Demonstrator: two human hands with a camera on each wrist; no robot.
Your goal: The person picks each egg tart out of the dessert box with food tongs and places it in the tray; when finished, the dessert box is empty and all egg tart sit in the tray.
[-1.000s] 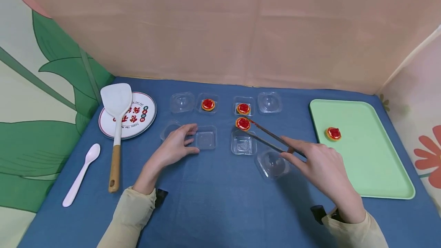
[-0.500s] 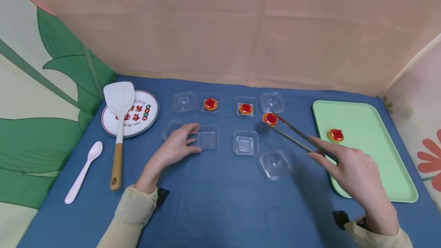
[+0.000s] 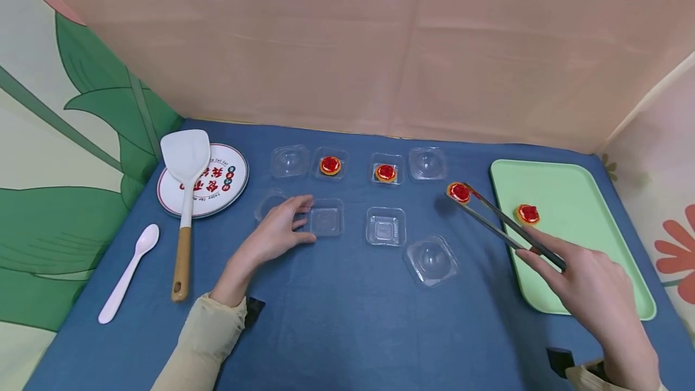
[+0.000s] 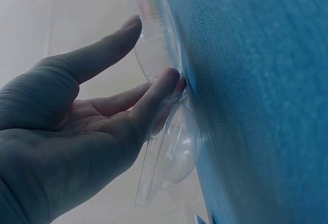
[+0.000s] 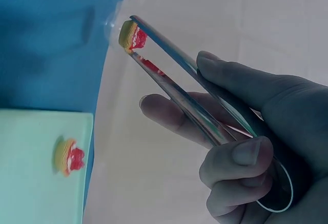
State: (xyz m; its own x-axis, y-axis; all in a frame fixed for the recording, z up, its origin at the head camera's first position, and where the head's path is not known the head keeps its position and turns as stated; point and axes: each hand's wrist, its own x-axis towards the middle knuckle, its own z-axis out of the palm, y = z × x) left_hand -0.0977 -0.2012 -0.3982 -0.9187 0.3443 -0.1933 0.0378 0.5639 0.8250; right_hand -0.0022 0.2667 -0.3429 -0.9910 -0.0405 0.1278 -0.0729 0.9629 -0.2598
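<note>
My right hand (image 3: 594,285) grips metal tongs (image 3: 510,225), thumb and fingers around their arms. Between the tong tips a small red-topped tart (image 5: 132,36) is held above the blue cloth, left of the green tray (image 3: 586,240). Another tart (image 3: 527,214) lies on that tray. My left hand (image 3: 279,228) rests by a clear hinged container (image 3: 326,219), its fingers at the hinge and the thumb apart; the hand partly covers the lid (image 4: 182,147). A second container (image 3: 385,226) stands with its lid (image 3: 431,260) folded out, nothing inside.
At the back, two clear containers (image 3: 339,155) (image 3: 398,162) each hold a tart. Far left, a white spatula (image 3: 186,155) with a wooden handle lies across stacked plates (image 3: 230,183). A white spoon (image 3: 127,274) lies nearby. A cloth wall (image 3: 380,47) closes the back.
My right hand has moved right, carrying the tart in the tongs from above the front right container toward the green tray. The left hand stays in place.
</note>
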